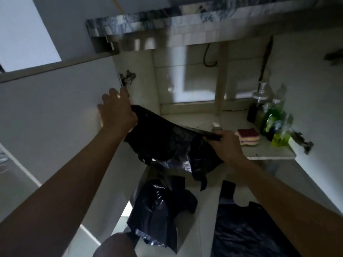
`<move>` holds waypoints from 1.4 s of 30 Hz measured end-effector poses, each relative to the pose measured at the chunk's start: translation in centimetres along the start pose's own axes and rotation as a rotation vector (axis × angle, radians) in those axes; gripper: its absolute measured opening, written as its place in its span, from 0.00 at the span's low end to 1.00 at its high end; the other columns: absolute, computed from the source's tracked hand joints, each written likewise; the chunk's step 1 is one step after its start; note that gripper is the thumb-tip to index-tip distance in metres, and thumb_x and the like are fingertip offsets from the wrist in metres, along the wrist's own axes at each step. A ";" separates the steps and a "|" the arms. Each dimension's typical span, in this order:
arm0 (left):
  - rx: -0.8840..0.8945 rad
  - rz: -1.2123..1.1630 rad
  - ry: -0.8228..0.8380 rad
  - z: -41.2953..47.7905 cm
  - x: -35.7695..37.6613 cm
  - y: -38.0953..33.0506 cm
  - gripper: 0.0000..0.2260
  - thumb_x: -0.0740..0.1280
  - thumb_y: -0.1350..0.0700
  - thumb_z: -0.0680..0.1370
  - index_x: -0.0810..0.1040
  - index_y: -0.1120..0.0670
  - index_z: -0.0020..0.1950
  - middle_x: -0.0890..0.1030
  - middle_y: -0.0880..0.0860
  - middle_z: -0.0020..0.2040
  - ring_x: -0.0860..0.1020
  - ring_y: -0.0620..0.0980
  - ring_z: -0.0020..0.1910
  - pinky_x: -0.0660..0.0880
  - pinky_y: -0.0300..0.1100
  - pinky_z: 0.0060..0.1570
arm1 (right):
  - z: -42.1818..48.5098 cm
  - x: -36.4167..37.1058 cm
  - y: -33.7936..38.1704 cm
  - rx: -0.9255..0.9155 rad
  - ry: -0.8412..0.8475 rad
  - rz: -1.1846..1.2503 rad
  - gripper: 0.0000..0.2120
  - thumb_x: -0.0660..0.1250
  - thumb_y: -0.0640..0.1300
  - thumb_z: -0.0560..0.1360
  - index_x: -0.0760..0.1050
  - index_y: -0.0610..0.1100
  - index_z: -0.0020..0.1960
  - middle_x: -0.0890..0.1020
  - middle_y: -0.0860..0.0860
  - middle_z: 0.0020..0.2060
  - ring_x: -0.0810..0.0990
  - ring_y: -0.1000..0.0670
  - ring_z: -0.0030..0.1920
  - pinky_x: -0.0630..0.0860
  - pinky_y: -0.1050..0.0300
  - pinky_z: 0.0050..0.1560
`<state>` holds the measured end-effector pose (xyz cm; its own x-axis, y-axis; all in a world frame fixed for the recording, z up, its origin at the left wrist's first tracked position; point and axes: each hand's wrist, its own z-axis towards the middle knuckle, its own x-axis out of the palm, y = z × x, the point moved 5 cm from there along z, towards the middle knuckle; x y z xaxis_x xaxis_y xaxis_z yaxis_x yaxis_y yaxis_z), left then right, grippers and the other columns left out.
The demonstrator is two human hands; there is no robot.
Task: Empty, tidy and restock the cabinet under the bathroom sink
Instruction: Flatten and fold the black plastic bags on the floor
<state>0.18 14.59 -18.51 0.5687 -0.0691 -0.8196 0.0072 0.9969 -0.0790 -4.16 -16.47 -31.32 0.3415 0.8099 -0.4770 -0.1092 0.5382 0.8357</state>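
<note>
A black plastic bag [167, 141] is stretched in the air in front of the open under-sink cabinet [194, 117]. My left hand [117, 110] holds its left edge against the thumb, with the fingers spread straight up beside the door hinge [127, 78]. The bag's right edge is gripped by my right hand [224, 143], fingers curled round it. The lower part of the bag hangs crumpled over the cabinet's front edge.
In the cabinet's right corner stand green liquid bottles [274, 125] and a dark pump bottle [258, 106], with stacked sponges [247, 137] in front. A drain pipe [220, 80] runs down the middle. The open left door [55, 112] is beside my arm. More black bags [157, 210] [246, 236] lie on the floor.
</note>
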 end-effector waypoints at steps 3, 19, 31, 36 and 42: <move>0.258 0.090 0.255 -2.3 1.9 -3.6 0.52 0.75 0.37 0.64 0.48 0.47 0.78 0.55 0.58 0.76 0.54 0.62 0.75 0.54 0.68 0.69 | 1.9 -1.8 2.8 -0.153 0.088 -0.226 0.04 0.72 0.43 0.74 0.85 0.50 0.44 0.85 0.50 0.40 0.83 0.51 0.44 0.78 0.56 0.44; 0.421 -0.650 0.471 -3.8 4.4 -22.1 0.07 0.70 0.46 0.75 0.82 0.47 0.49 0.82 0.49 0.41 0.80 0.47 0.43 0.73 0.43 0.41 | 1.8 -16.4 4.7 -0.148 -0.011 -0.414 0.15 0.77 0.54 0.70 0.84 0.42 0.44 0.84 0.49 0.37 0.81 0.54 0.37 0.74 0.64 0.34; 0.398 -1.062 0.568 -2.3 1.4 -27.6 0.05 0.74 0.49 0.75 0.81 0.48 0.43 0.78 0.41 0.28 0.74 0.35 0.27 0.68 0.29 0.31 | 0.6 -22.2 -0.1 -0.034 -0.072 -0.401 0.25 0.75 0.58 0.72 0.81 0.44 0.63 0.82 0.50 0.59 0.80 0.49 0.60 0.76 0.55 0.59; 0.412 -1.041 0.540 -0.7 0.5 -28.0 0.09 0.73 0.46 0.75 0.86 0.49 0.51 0.84 0.49 0.35 0.72 0.38 0.26 0.69 0.35 0.34 | 0.5 -26.0 -1.6 0.021 -0.041 -0.520 0.19 0.79 0.59 0.65 0.78 0.45 0.38 0.77 0.55 0.34 0.78 0.53 0.40 0.70 0.57 0.39; 0.524 -0.875 0.661 0.6 1.4 -27.3 0.05 0.75 0.50 0.73 0.87 0.47 0.48 0.84 0.45 0.38 0.79 0.42 0.39 0.71 0.37 0.40 | -1.0 -30.3 -2.6 0.098 0.027 -0.499 0.12 0.81 0.50 0.66 0.83 0.44 0.36 0.81 0.50 0.32 0.76 0.54 0.34 0.69 0.61 0.32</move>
<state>1.21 -12.69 -17.16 -0.3227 -0.5805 -0.7476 0.5968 0.4882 -0.6368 -15.17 -42.14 -19.30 0.3050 0.4659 -0.8306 0.1495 0.8379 0.5249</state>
